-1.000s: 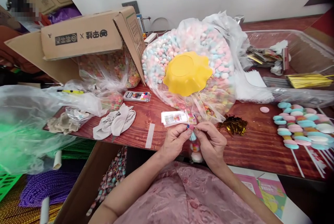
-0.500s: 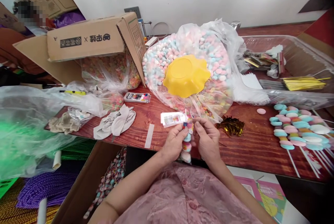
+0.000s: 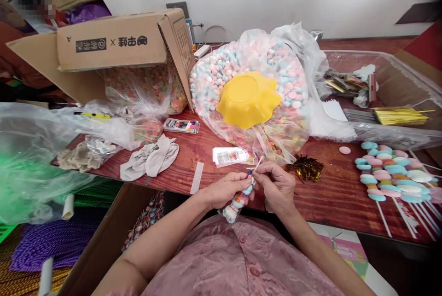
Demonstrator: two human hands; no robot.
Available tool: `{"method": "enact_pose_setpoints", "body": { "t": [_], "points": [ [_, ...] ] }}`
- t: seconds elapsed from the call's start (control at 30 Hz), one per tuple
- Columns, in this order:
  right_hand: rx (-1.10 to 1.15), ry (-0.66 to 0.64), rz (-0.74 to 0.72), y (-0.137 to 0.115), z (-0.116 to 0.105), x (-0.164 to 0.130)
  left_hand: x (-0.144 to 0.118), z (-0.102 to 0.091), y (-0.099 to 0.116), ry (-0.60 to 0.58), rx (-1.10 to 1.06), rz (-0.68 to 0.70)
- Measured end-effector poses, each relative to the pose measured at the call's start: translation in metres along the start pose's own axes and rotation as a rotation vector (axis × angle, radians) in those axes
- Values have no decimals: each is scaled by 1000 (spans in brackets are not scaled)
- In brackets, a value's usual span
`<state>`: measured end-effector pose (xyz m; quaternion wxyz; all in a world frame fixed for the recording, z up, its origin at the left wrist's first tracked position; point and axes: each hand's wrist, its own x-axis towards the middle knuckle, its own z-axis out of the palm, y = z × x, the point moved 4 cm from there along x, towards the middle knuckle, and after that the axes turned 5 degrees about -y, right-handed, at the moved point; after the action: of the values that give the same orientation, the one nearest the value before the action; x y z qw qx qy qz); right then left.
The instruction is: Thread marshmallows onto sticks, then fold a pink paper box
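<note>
A wrapped candy skewer (image 3: 238, 200) slants down toward my lap, its pink, blue and white candies inside a clear bag. My left hand (image 3: 224, 189) is closed around its upper part. At the bag's gathered neck, where a small blue piece and a white stick (image 3: 258, 163) show, my right hand (image 3: 278, 185) pinches with thumb and forefinger; what lies between those fingertips is too small to make out. Just beyond my hands lies a stack of printed clear bags (image 3: 230, 156). Gold foil strips (image 3: 305, 168) lie to the right of them.
An upturned yellow dish (image 3: 248, 98) rests on a large bag of candies (image 3: 209, 77). Unwrapped candy skewers (image 3: 390, 171) lie at right, below a clear tray (image 3: 390, 131). A cardboard box (image 3: 113, 52) and a grey cloth (image 3: 150, 160) are at left. A person (image 3: 34, 3) is at far left.
The skewer has tilted, its lower end swinging left toward my lap. My right hand has shifted slightly right and down, and the white stick now shows above the neck.
</note>
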<state>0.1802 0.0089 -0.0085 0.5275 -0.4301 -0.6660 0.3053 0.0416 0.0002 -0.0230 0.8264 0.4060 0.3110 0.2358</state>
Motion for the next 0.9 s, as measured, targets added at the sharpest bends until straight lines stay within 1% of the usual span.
{"method": "enact_pose_setpoints", "body": {
  "t": [0.03,0.1,0.17,0.2,0.27,0.3,0.37,0.47,0.5,0.53,0.57,0.63,0.67,0.7,0.73,0.77,0.8,0.83,0.9],
  "points": [
    [-85,-24,-75,-3,-3,0,-1,-2,-1,10,-7,-11],
    [-306,-114,-306,-14,-8,1,-3,-6,-2,32,-26,-25],
    [-509,-279,-534,-22,-11,1,-5,-8,-1,6,-35,-52],
    [-570,-375,-608,-24,-11,1,-5,-8,0,-33,-31,-77],
    [-603,-538,-675,-26,-13,0,-7,-6,2,-148,-4,-141],
    [-588,-585,-685,-26,-14,-1,-8,-4,4,-215,19,-176],
    [-549,-619,-679,-27,-15,-2,-10,-1,8,-334,81,-234],
    [-554,-612,-628,-28,-14,-4,-13,1,15,-427,237,-255],
    [-565,-609,-588,-26,-13,-5,-14,1,17,-424,343,-228],
    [-570,-608,-532,-24,-11,-5,-14,1,18,-390,492,-177],
    [-561,-613,-459,-21,-9,-5,-15,0,19,-319,677,-103],
    [-492,-657,-264,-10,-5,-4,-17,-1,22,-106,1070,64],
    [-448,-684,-165,-5,-3,-4,-19,-1,23,-1,1228,133],
    [-421,-695,-89,-2,-2,-4,-20,0,23,76,1337,173],
    [-422,-685,-51,-1,-2,-4,-20,0,23,123,1392,184],
    [-457,-653,-60,-2,-3,-3,-20,0,23,146,1392,180],
    [-520,-602,-114,-6,-5,-2,-18,-1,24,148,1336,162],
    [-596,-545,-201,-12,-7,-2,-16,-3,26,137,1227,133],
    [-722,-471,-412,-25,-12,-4,-12,-7,28,67,893,22]
  ]
}}
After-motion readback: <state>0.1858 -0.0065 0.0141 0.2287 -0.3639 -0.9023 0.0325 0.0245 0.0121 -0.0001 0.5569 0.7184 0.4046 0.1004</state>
